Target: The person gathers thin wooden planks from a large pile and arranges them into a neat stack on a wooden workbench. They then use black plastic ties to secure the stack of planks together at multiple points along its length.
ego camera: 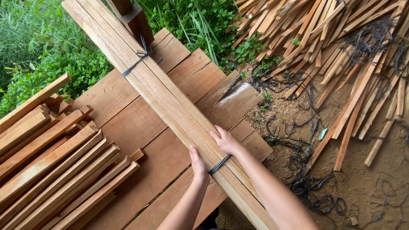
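A long bundle of pale wooden slats [157,89] lies diagonally across a table of reddish planks [128,123], running from the upper left to the lower right. One black strap [138,57] ties it near the far end, and another black strap [219,164] ties it near me. My left hand [198,164] rests on the bundle's left side just beside the near strap. My right hand [226,140] lies flat on top of the bundle just above that strap. Both hands press on the bundle; neither is curled round it.
A stack of loose wooden slats [55,162] covers the table's left part. A big heap of slats [341,47] lies on the sandy ground to the right, with several black straps [306,183] scattered about. A dark wooden post [134,19] stands behind the bundle. Green plants [47,51] grow beyond the table.
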